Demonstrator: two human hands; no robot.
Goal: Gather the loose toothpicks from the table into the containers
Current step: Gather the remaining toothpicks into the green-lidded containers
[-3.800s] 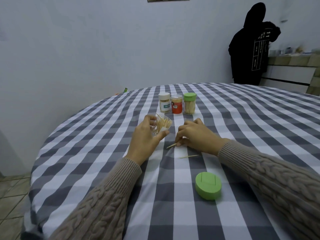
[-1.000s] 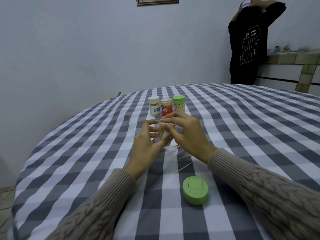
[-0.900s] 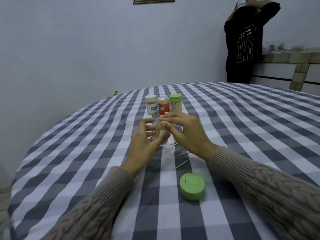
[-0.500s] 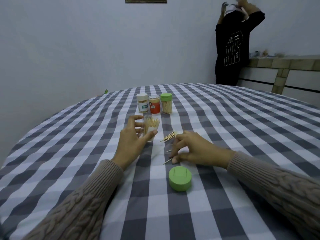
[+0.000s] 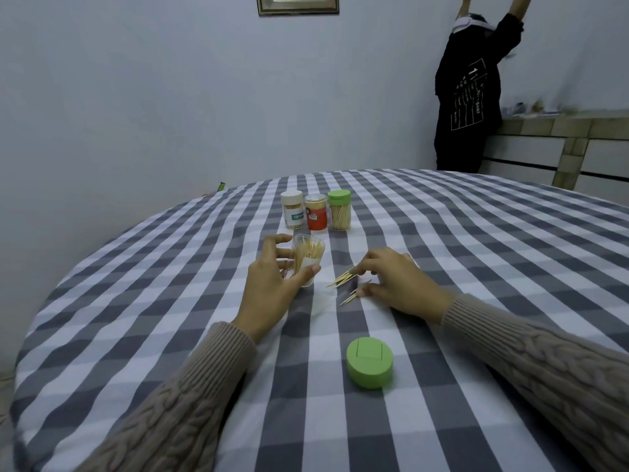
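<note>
Open clear container (image 5: 306, 258): gripped by the left hand (image 5: 272, 287) on the checked desk (image 5: 476, 253), mouth tipped toward the right hand (image 5: 394, 282), probably so sticks can be slid in from that side; already part-filled with toothpicks. Loose toothpicks (image 5: 342, 282): a small bunch on the cloth just right of the container, the right hand's curled fingers gathering them at the tips, a few seemingly pinched. Green lid (image 5: 370, 362): set aside nearer the person, likely to keep the mouth free; three capped containers (image 5: 316, 214) stand beyond.
</note>
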